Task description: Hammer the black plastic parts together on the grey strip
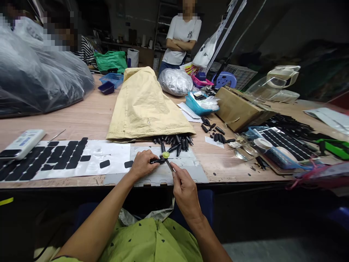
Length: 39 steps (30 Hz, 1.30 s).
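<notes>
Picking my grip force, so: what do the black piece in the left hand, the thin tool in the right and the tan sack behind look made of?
The black piece: likely plastic or rubber, matte, no glint. The thin tool: probably metal, a grey sheen along its slim shaft. The tan sack: seemingly woven fabric or heavy paper, dull, creased in folds.

- The left hand (142, 164) closes around a small black part (156, 161); its fingers hide most of it.
- The thin tool (169, 165) pinched in the right hand (184, 189) has its handle hidden in the palm, so its kind cannot be told.
- The yellow-green bit (165, 155) at the part's end is too small to identify.
- The tan sack (144, 105) covers the back of the pile of black pieces (177, 141).
- The clear plastic bag (35, 80) is cut off by the left edge, and its contents are only a dark blur.
- The sheet of black pads (54, 160) runs off the left edge.
</notes>
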Tool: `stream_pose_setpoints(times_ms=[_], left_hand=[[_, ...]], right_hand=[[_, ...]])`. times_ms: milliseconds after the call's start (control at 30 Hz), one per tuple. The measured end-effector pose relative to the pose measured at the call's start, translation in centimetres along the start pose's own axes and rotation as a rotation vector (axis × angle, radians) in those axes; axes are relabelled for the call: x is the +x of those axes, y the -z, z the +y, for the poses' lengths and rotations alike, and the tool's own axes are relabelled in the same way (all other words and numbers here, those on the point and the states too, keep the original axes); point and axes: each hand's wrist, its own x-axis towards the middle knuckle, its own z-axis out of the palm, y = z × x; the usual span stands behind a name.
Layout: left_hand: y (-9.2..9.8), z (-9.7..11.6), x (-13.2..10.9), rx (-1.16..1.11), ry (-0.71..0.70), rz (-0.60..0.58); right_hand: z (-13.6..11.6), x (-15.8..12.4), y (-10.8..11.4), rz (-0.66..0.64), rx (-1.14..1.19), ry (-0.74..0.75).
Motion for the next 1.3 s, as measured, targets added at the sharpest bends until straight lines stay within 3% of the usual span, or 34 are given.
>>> stream_pose_setpoints(times_ms=[167, 267, 367, 533, 833, 1033, 1167, 1300], left_hand=[[0.2, 0.1, 0.0, -0.019, 0.017, 0.001], [0.1, 0.1, 0.0, -0.033, 0.018, 0.005], [0.2, 0.1, -0.1, -0.026, 0.019, -0.004], [0.3, 0.2, -0.2, -0.035, -0.003, -0.038], [0.6, -0.1, -0.8, -0.087, -0.189, -0.145], [0.7, 0.2, -3.4, -0.107, -0.325, -0.279], [0.5, 0.8, -5.3, -0.033, -0.360, -0.278], [0.9, 1.4, -5.8, 0.000, -0.366, -0.272]], right_hand=[[0.0, -0.1, -0.3, -0.069, -0.041, -0.012], [1.1, 0.4, 0.8, 0.027, -0.145, -0.061], [3.0, 1.3, 2.5, 0.140, -0.391, -0.155], [6.1, 2.6, 3.7, 0.151, -0.655, -0.196], [6.2, 4.4, 2.0, 0.295, -0.631, -0.248], [6.5, 4.4, 1.5, 0.320, -0.682, -0.189], [6.6, 4.2, 1.4, 0.330, -0.698, -0.176], [6.7, 4.1, 1.4, 0.334, -0.693, -0.152]])
